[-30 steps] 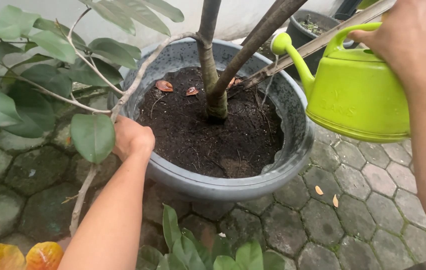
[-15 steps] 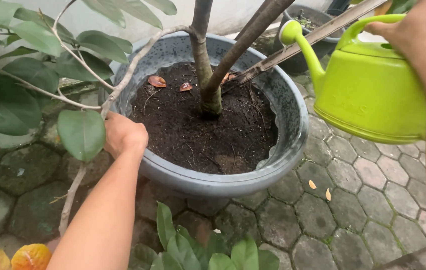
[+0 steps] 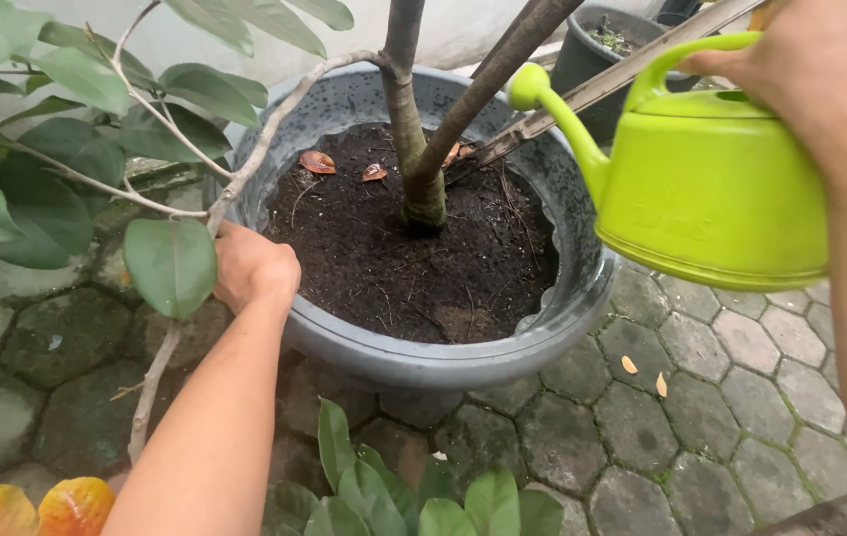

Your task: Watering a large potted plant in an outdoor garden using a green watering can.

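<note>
view from above of a person watering a potted tree outdoors. the right hand [image 3: 821, 69] is wrapped around the handle of a lime green can [image 3: 711, 189], held in the air over the right rim of a large grey pot [image 3: 503, 362]. the spout [image 3: 553, 109] points toward the trunk [image 3: 423, 189], only slightly tipped; no water shows leaving it. the left hand [image 3: 253, 266] is curled closed at the pot's left rim, beside a thin bare branch [image 3: 245, 174]; whether it grips the branch or the rim is unclear. the soil [image 3: 394, 258] looks dark, with no puddle, so pouring seems not yet begun. leaves and hexagonal paving stones [image 3: 702, 417] surround the pot.
</note>
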